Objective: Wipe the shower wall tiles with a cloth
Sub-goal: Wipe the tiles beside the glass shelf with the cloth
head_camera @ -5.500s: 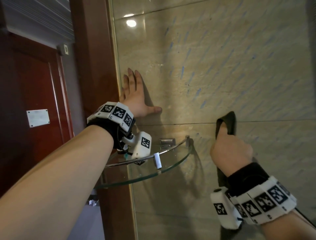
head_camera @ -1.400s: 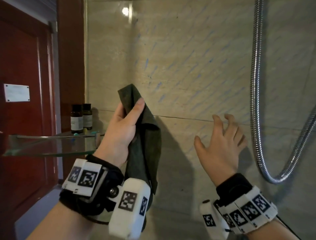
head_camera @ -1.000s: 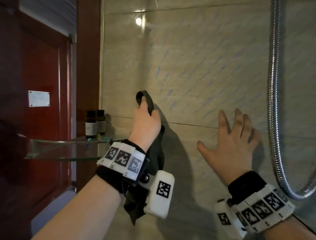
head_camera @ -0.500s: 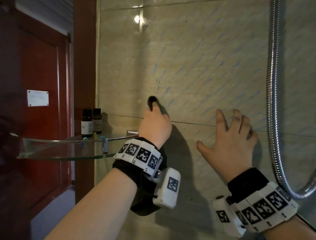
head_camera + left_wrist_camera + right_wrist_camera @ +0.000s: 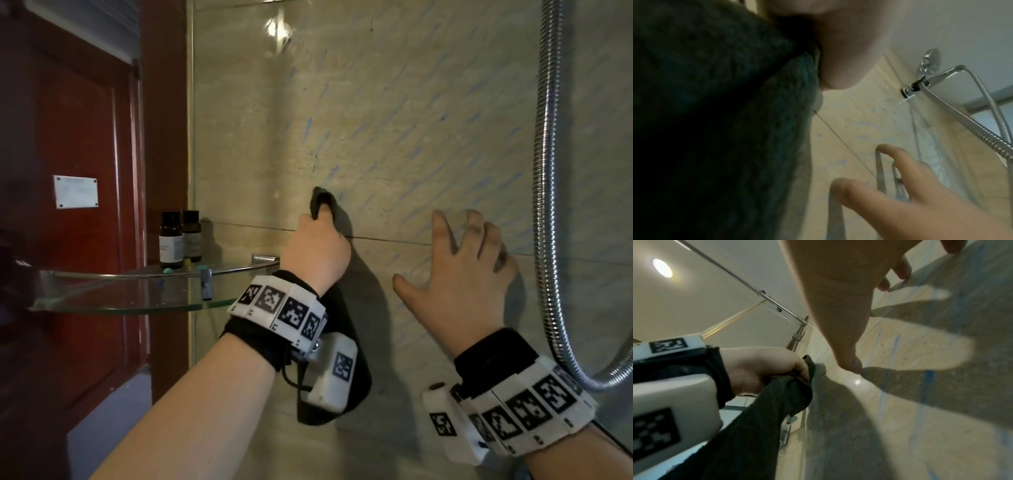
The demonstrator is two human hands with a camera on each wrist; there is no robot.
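Observation:
My left hand [image 5: 317,245] grips a dark green cloth [image 5: 356,346] and holds it against the beige wall tiles [image 5: 411,113], just above a horizontal grout line. Most of the cloth hangs down below the wrist. In the right wrist view the left hand [image 5: 764,368] bunches the cloth [image 5: 760,415] in a fist. The cloth [image 5: 715,121] fills the left of the left wrist view. My right hand [image 5: 469,270] lies flat on the wall with fingers spread, to the right of the left hand. Blue streaks [image 5: 394,192] mark the tiles.
A glass corner shelf [image 5: 120,291] sticks out at the left, carrying two small brown bottles [image 5: 178,240]. A metal shower hose [image 5: 548,171] hangs down the wall at the right. A red wooden door [image 5: 68,171] stands at the far left.
The cloth passed from my right hand to my left. Over the last second my left hand moved up to the wall with the cloth, and my right hand settled flat on the tiles.

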